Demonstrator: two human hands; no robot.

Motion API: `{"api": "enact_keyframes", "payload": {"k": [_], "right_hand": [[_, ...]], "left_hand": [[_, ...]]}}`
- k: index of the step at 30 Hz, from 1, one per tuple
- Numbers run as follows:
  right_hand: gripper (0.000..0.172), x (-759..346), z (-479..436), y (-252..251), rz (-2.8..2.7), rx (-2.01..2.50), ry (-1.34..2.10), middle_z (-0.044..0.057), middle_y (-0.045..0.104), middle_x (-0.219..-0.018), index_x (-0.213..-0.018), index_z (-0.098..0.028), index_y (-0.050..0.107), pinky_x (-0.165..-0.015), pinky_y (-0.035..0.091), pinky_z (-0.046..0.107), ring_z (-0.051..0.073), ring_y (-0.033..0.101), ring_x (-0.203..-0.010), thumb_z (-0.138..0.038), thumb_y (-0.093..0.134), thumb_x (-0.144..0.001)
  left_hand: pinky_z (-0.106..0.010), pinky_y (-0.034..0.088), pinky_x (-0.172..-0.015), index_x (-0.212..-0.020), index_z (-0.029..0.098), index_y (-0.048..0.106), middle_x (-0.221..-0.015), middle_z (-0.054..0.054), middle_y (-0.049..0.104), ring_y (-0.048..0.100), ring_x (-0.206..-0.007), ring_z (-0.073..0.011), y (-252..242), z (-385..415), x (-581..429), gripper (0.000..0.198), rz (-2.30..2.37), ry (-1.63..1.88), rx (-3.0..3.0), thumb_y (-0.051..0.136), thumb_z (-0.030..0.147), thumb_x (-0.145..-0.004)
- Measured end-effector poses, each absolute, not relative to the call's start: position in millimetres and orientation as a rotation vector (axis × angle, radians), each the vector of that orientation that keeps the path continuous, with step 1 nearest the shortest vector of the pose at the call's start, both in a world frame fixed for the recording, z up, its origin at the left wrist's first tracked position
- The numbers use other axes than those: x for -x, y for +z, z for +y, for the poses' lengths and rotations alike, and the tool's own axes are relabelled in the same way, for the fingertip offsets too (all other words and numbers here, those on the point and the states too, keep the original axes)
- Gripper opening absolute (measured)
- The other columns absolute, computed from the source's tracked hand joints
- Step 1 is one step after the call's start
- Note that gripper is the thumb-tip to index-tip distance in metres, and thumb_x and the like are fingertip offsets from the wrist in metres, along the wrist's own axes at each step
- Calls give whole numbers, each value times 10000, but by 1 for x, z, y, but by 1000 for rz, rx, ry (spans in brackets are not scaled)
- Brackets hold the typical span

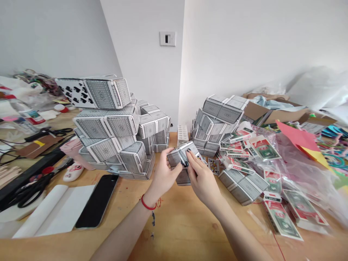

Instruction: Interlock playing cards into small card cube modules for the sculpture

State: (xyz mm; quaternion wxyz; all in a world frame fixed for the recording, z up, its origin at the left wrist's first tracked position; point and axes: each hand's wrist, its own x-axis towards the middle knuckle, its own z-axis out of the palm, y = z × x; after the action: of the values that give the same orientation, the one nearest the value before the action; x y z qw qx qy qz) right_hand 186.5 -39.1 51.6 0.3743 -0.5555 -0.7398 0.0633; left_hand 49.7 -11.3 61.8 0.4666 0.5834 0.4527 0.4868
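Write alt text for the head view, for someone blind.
A person's left hand and right hand hold a card-covered block over a wooden table. A large stack of similar blocks and a black phone are at left; a smaller stack and red-and-green card boxes are at right.

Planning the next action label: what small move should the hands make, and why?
Probably press down the pale card edge: the left hand and right hand both hold the card block, and that edge seems slightly raised between them, though fingers partly hide it.
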Motion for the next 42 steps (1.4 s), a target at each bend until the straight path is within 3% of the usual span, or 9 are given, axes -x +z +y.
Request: {"api": "enact_keyframes", "payload": {"k": [6,16,26,38,42], "right_hand": [[430,-181,-42,49,-1856,1409,79,132,482,-1314,-1307,-154,428,-941,434,454,262,448,-1208,-192,325,-891],[524,-186,-44,53,-1932,1453,192,143,417,-1363,-1356,-109,331,-983,401,428,243,373,-1266,-132,338,-833],[519,-184,-44,51,-1924,1483,121,176,416,-1356,-1352,-88,335,-972,410,451,261,376,-1262,-109,325,-834],[496,-178,-51,61,-2052,1425,30,201,342,-1394,-1328,-43,359,-992,360,524,293,314,-1291,-81,305,-836],[429,-179,-52,62,-1973,1341,64,140,401,-1373,-1264,-129,469,-992,368,513,277,371,-1260,-122,355,-851]], "left_hand": [[-352,503,-832,-1142,198,392,-1111,-79,566,580,-1014,-202,64,-15,-51,460,1086,1224,-1410,563,149,-717],[-382,419,-959,-1206,213,351,-1244,-100,478,527,-1108,-200,54,-12,-48,467,994,1237,-1547,546,192,-783],[-396,399,-980,-1236,216,333,-1284,-107,454,502,-1142,-207,56,-14,-49,486,965,1207,-1552,521,160,-791],[-353,489,-839,-1072,212,369,-1107,-80,553,588,-990,-192,61,-16,-55,448,1016,1308,-1342,636,329,-732],[-345,488,-821,-1034,206,372,-1059,-67,558,596,-943,-176,59,-14,-56,410,1054,1377,-1282,629,303,-729]]}}
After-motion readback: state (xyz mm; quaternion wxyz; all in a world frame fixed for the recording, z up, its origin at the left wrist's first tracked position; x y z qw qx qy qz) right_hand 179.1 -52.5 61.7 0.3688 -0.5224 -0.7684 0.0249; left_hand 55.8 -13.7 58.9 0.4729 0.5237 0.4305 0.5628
